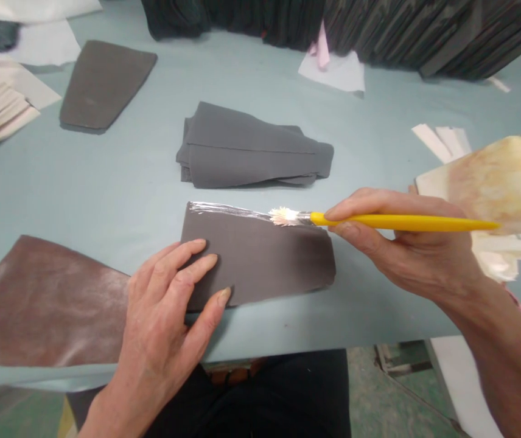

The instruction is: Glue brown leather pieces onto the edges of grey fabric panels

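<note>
Right hand (418,258): grip pinched on brush (379,222) at panel's (265,261) upper edge, mid-frame. Left hand (167,298): grip spread on panel, holding nothing. Desk (365,316) borders its right edge.

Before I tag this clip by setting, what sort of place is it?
Likely a workshop: a yellow-handled brush, a gray piece streaked white, and a packed row of dark pieces behind.

Workshop; yellow brush (402,222), cut panels (265,261), dark stack (379,30) on worktable (118,176)
</note>
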Available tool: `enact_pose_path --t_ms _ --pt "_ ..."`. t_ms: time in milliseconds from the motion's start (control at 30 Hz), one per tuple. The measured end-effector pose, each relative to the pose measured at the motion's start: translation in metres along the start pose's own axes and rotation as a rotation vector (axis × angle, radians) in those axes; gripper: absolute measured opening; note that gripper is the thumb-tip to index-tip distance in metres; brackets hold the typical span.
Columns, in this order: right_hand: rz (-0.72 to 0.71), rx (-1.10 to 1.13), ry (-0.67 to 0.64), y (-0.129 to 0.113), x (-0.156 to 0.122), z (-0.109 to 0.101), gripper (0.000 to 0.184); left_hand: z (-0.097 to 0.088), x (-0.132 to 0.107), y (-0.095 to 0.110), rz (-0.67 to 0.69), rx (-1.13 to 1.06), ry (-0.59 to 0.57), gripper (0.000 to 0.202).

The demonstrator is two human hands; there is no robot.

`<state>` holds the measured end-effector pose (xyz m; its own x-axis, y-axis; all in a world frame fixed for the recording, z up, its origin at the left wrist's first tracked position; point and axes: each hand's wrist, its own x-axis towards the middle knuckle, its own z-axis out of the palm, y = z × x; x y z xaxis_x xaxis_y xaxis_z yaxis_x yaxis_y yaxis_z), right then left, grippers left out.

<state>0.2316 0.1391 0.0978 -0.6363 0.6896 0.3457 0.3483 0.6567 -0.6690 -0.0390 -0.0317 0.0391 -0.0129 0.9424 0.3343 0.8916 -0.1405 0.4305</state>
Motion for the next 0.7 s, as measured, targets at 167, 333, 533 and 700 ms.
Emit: enact_pose_path --t_ms 167,333,533,700 --pt "0.064 -0.088 0.018 0.003 -0.014 -0.009 0.01 0.0 -0.001 0.0 -0.016 0.001 0.007 0.037" --pt "0.08 -0.106 0.034 0.006 -0.024 -0.018 0.009 0.0 0.0 -0.002 -0.016 -0.001 0.003 0.041" --pt "0.081 -0.125 0.048 0.007 -0.034 -0.025 0.009 -0.001 -0.001 -0.003 -0.024 0.0 -0.009 0.043" --pt "0.084 -0.102 0.055 0.004 -0.04 -0.032 0.009 -0.001 -0.001 -0.002 -0.044 -0.006 -0.01 0.044"
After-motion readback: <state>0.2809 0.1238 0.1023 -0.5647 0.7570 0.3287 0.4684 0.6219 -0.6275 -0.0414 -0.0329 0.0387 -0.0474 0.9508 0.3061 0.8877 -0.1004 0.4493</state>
